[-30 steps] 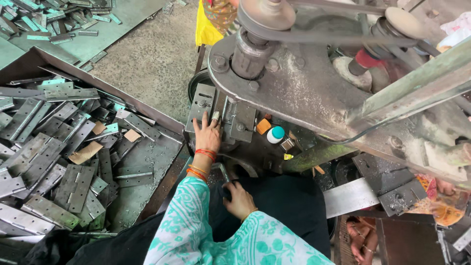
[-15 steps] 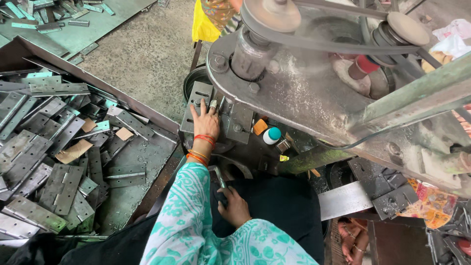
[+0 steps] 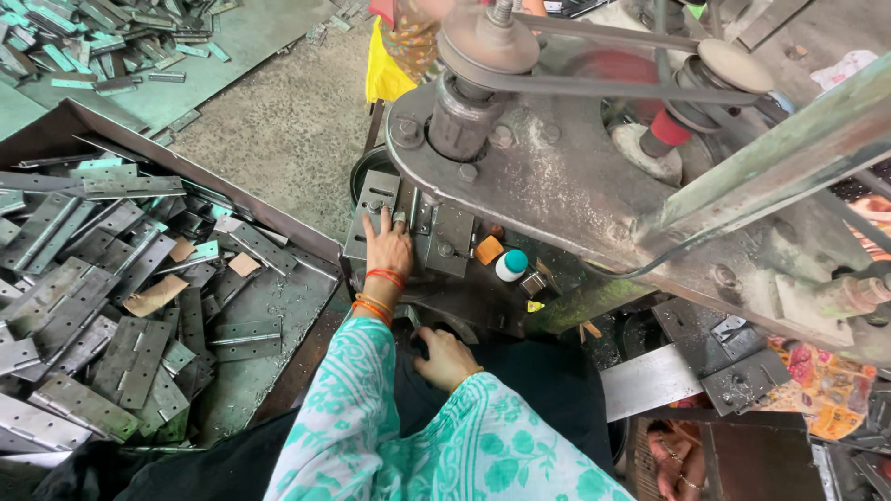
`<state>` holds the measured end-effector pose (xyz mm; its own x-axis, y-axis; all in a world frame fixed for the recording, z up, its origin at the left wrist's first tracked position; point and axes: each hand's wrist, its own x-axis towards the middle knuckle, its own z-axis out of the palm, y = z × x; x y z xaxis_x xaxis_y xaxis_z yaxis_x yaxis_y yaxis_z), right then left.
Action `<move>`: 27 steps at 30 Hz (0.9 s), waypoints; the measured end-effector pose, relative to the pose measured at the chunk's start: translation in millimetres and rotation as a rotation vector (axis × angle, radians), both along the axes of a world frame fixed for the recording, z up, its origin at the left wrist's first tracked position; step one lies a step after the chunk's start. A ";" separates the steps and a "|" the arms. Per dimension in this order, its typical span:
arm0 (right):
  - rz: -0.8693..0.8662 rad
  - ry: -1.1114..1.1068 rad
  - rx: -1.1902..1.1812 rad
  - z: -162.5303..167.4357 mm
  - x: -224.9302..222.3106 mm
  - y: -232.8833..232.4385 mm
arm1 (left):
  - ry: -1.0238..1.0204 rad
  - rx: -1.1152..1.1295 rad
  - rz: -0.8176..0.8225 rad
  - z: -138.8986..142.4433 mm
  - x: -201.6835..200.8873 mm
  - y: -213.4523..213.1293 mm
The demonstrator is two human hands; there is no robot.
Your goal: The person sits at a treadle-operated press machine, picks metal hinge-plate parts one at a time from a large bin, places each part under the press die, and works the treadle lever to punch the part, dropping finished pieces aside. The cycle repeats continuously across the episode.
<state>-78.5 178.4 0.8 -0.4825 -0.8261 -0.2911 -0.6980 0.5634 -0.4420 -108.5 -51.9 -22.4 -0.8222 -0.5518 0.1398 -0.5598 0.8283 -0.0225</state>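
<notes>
Grey steel on every side. Reached with the left hand [image 3: 388, 249] up to the grey slotted plate [image 3: 376, 199] on the bed of the press [image 3: 557, 186]. Laid that hand flat, fingers stretched and close together, fingertips touching the plate's inner edge. Clamped on nothing, and seemingly pressed down only to steady the piece against the bed, just below the big pulley [image 3: 487, 42] and its belt.

Rested the right hand [image 3: 445, 357] lower and nearer the body, against a dark part under the bed. Curled its fingers downward, but could not tell whether they had closed on anything, with the grip hidden by the hand itself.

Found the hinge plates [image 3: 130, 353] heaped loose in a shallow metal tray [image 3: 278, 223] to the left, probably set there for an easy reach by the left arm. Saw more of them scattered on the sheet on the floor beyond.

Noticed a small white bottle with a teal cap [image 3: 510, 264] and an orange block [image 3: 487, 250] parked on the bed to the right of the plate, near it but clear of the fingers. Noted a yellow cloth [image 3: 385, 70] hanging behind the machine.
</notes>
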 end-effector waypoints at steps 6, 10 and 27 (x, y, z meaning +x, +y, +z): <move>0.009 0.035 0.020 1.1 0.3 -4.2 | 0.085 -0.092 -0.069 -15.5 67.1 41.3; -0.002 0.006 0.016 2.2 2.9 -2.3 | 0.160 -0.124 -0.165 -22.6 106.7 59.3; -0.434 -0.345 -0.752 5.9 -31.7 -19.4 | 1.181 0.663 0.258 9.1 113.8 66.0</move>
<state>-110.1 159.1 6.7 -0.7798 -0.6229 0.0624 -0.2556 0.2258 -0.9401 5.4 14.1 -13.3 -0.2654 -0.9059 0.3299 -0.1081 0.3680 0.9235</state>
